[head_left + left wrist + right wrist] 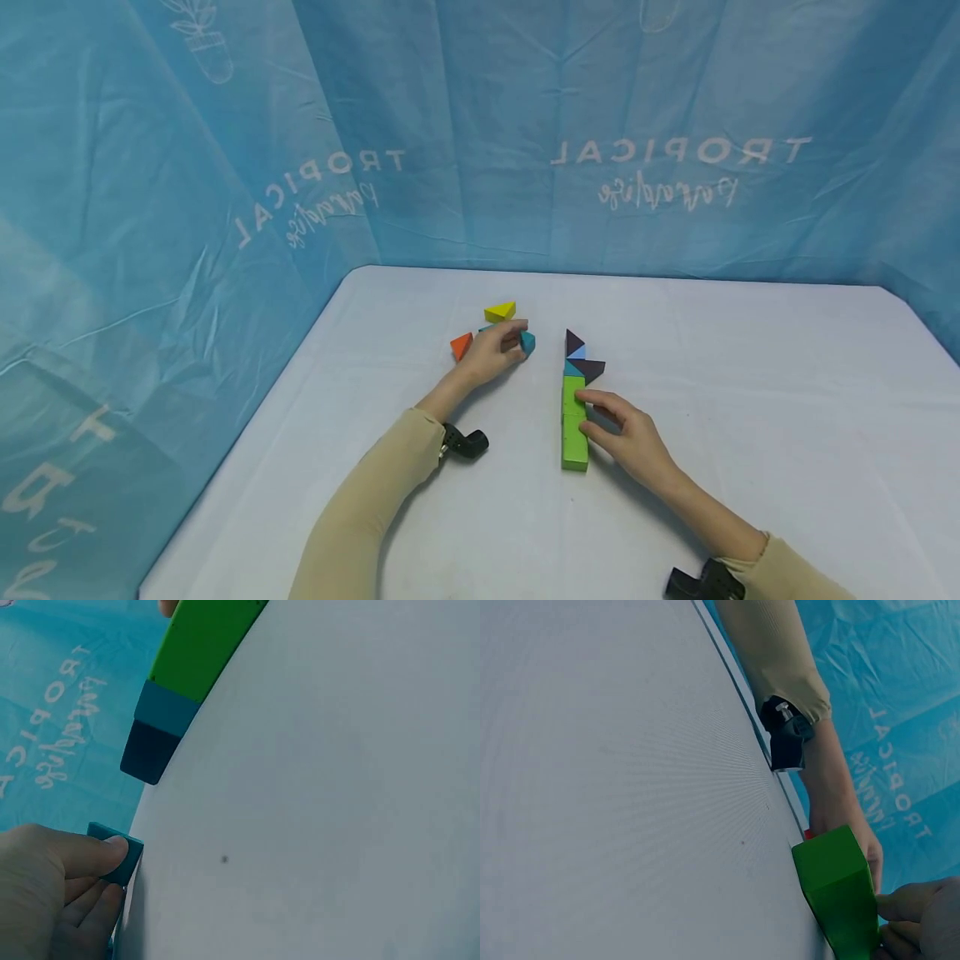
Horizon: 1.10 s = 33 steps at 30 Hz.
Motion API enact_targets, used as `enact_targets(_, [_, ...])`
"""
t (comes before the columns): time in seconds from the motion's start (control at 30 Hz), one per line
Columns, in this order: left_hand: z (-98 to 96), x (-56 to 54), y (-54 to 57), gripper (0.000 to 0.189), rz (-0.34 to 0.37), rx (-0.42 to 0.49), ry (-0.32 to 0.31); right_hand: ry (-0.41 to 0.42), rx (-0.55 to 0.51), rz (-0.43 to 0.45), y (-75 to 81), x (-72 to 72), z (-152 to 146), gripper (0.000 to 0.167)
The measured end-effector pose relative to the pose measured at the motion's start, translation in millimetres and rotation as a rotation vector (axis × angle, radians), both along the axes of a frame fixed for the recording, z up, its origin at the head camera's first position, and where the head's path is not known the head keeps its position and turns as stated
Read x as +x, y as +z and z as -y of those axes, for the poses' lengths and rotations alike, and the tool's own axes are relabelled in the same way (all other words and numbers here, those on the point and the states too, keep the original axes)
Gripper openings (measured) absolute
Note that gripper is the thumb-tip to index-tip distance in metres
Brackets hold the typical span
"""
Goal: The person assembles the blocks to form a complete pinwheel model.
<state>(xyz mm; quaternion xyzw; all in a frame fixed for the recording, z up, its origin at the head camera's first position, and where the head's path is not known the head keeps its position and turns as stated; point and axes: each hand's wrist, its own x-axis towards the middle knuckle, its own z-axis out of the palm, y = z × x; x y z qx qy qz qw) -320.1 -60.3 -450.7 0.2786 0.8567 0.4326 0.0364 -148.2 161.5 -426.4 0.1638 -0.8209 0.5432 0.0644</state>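
head view: on the white desk (750, 375), the left hand (489, 352) pinches a teal block (528, 342) between thumb and fingers, the block sitting at the hand's 3 o'clock; the left wrist view shows the thumb laid flat over one face of it. around that hand, a yellow block (499, 313) lies toward 12 o'clock, an orange block (461, 346) toward 9 o'clock, and a blue piece (486, 327) peeps out behind the knuckles, mostly hidden. to the right of all these, a row of blocks runs from 6 to 12 o'clock: a near green block (574, 446), a far green block (573, 403) touching it, then a small teal triangle (572, 368), a dark wedge (592, 368) jutting out toward 3 o'clock, a light blue triangle (578, 352) and a dark triangle (573, 342) at the 12 o'clock end. the right hand (630, 435) comes in from 4 o'clock with thumb and forefinger spread apart, the forefinger touching the far green block and the thumb against the near one, both on the row's 3 o'clock side. a printed blue curtain (487, 208) hangs beyond the desk at 12 o'clock.
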Motion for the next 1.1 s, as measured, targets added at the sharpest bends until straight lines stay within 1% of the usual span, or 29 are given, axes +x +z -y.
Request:
enact_targets(0.13, [-7.3,0.1,-2.1,0.046,0.006,0.021,0.043,0.001,0.005,0.009,1.3,0.5,-1,0.038])
enact_targets(0.3, [-17.4,1.4,-5.5,0.040,0.014,0.080,0.084,0.007,0.007,0.015,1.9,0.9,-1,0.038])
enact_targets(0.43, [-23.8,2.1,-9.1,0.037,-0.004,0.097,0.100,0.011,0.008,0.012,1.7,0.9,-1,0.039])
enact_targets(0.67, [-33.2,3.4,-11.6,0.034,-0.051,0.126,0.093,0.010,0.005,0.011,1.3,-0.2,-2,0.039])
enact_targets(0.87, [-40.4,4.2,-12.7,0.033,-0.062,0.116,0.096,0.011,0.002,-0.001,0.9,-0.4,-2,0.038])
enact_targets(1.1, [-42.2,5.7,-11.8,0.031,-0.069,0.109,0.093,0.008,0.003,-0.005,0.8,-0.5,-1,0.038])
